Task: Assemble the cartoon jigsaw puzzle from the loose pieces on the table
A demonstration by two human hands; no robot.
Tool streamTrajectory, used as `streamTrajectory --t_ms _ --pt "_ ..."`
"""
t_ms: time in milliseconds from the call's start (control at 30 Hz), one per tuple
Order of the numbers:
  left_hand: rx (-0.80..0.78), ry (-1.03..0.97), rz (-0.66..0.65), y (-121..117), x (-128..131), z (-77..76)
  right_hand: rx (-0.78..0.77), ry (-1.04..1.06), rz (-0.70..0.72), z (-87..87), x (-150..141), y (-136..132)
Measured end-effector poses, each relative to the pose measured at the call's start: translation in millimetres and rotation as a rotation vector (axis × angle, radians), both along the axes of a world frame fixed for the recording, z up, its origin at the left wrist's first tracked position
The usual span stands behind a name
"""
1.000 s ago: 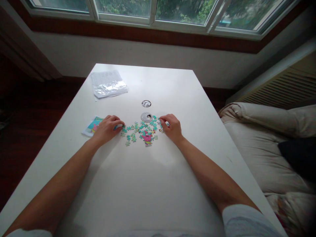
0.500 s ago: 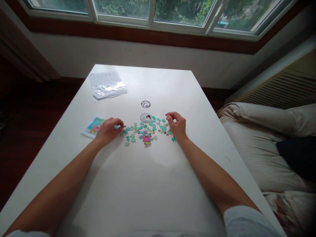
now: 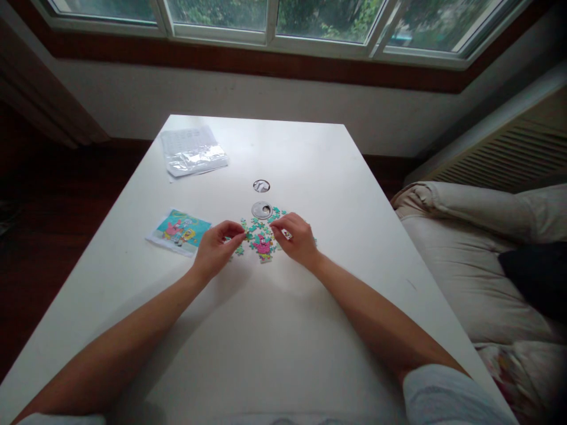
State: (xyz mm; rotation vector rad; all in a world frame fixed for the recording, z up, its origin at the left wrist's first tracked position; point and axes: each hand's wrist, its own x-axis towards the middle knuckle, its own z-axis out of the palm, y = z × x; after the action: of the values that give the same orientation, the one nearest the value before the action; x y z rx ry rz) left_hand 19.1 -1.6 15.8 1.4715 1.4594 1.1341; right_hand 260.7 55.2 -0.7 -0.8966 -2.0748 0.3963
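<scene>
Small teal and green jigsaw puzzle pieces (image 3: 280, 212) lie scattered in the middle of the table, partly hidden by my hands. Among them is a joined pink starfish figure (image 3: 263, 245). My left hand (image 3: 219, 245), at the left side of the pieces, pinches a small puzzle piece (image 3: 247, 234) between thumb and forefinger. On the other side, my right hand (image 3: 296, 239) is closed in a pinch over the pieces. What its fingertips hold, if anything, is too small to make out. The picture card (image 3: 183, 231) of the cartoon lies left of my left hand.
A clear plastic bag with papers (image 3: 194, 152) rests at the table's far left. Two round fittings, a grey ring (image 3: 256, 211) and a hole (image 3: 261, 186), sit in the white table (image 3: 274, 330) behind the pieces. A beige sofa (image 3: 434, 254) stands along the right.
Both hands have moved inward toward the starfish figure, my left hand to the right and my right hand to the left and slightly nearer. More of the picture card now shows.
</scene>
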Motion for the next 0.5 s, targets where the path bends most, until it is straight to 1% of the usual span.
streamTrajectory --t_ms 67,133,400,500 --pt "0.038 -0.005 0.017 -2.5 4.2 -0.2 0.03 0.002 0.117 -0.3 -9.6 -8.0" --pt "0.061 -0.013 0.027 -4.9 7.5 -0.6 0.028 0.005 0.176 -0.6 -15.9 -13.4" --pt "0.04 -0.039 -0.021 -10.9 14.9 -7.0 -0.041 0.074 0.192 2.0 -19.7 -16.2" --pt "0.034 -0.027 -0.041 -11.6 15.3 -6.4 -0.068 0.091 0.194 1.3 -20.1 -16.3"
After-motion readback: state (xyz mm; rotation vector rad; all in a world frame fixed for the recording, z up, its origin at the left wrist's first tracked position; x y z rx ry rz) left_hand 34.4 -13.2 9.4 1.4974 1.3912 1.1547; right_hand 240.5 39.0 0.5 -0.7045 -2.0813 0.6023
